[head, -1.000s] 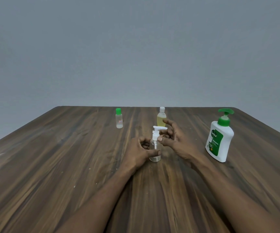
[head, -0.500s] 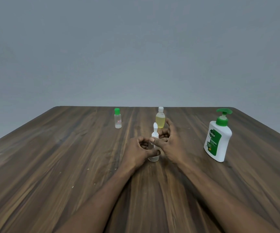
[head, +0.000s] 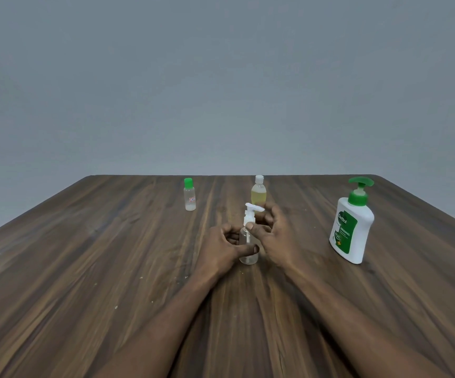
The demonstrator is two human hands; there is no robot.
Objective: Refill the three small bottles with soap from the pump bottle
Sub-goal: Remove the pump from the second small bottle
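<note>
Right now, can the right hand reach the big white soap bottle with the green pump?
Probably yes: only bare wooden table separates the right hand from the white soap bottle with the green pump, though it's pinching the small clear pump bottle.

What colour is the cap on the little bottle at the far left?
The cap is green, seen clearly in the head view.

The left hand (head: 221,249) and right hand (head: 278,238) wrap the small pump bottle (head: 248,242) mid-frame, blocking it from both sides. The yellow bottle (head: 258,192) stands just behind the right fingers. The green-capped bottle (head: 189,197) stands well apart, upper left; the big soap bottle (head: 353,227), right. The table (head: 84,268) lies open across the lower left.
</note>
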